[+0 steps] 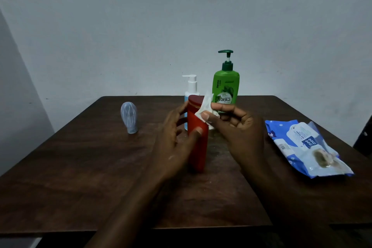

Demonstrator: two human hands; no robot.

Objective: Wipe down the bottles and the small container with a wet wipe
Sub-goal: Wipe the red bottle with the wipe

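Note:
A tall red bottle [198, 147] stands upright at the middle of the dark wooden table [80, 167]. My left hand [173, 141] wraps around its left side, thumb across the front. My right hand [239, 129] pinches a crumpled white wet wipe [205, 106] against the bottle's upper right shoulder. Behind the red bottle stand a white pump bottle [191, 86], partly hidden, and a green pump bottle [226, 86]. A small grey-blue container [129, 117] stands on its cap at the left.
A blue and white pack of wet wipes [306, 147] lies flat at the table's right edge. A pale wall rises right behind the table's far edge. Something dark shows past the table at the far right.

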